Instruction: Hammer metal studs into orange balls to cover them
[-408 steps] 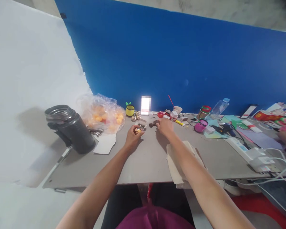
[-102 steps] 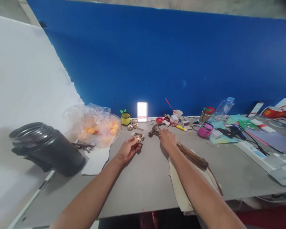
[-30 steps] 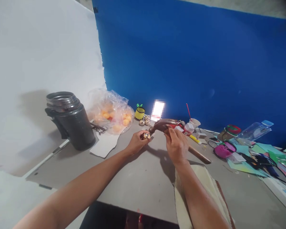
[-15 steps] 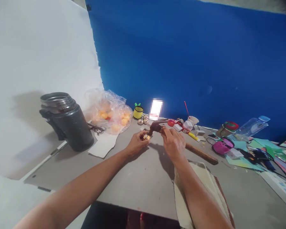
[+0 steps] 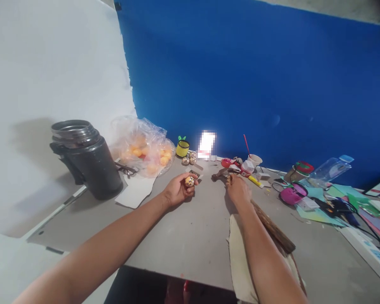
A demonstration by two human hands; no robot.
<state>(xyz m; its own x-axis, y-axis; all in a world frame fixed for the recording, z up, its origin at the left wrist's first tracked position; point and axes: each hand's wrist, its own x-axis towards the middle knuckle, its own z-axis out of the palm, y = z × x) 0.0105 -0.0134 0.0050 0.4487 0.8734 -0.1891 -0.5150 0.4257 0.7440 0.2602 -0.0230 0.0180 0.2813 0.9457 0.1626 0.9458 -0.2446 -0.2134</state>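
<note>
A small orange ball with shiny metallic studs point(image 5: 189, 181) rests in the curled fingers of my left hand point(image 5: 177, 192), studded side turned up. To the right, my right hand point(image 5: 239, 190) grips a claw hammer point(image 5: 220, 174) close behind its metal head. The head is low over the table or touching it; I cannot tell which. Its wooden handle runs back under my forearm toward the lower right. Just beyond my left fingertips lies a small flat greyish box or card point(image 5: 195, 172). Similar studded balls point(image 5: 186, 161) sit farther back.
A dark open thermos point(image 5: 98, 169) stands left, beside a plastic bag of orange balls point(image 5: 152, 154). A yellow pouch point(image 5: 182, 148) and a glowing screen point(image 5: 207, 145) are at the back. Small boxes, a paper cup point(image 5: 255, 160) and a pink pouch point(image 5: 293, 193) crowd the right. A cloth point(image 5: 239, 257) lies under my right forearm.
My right hand has lowered the hammer and drawn it right, away from the ball. My left hand has shifted slightly left and turned, showing more of the ball.
</note>
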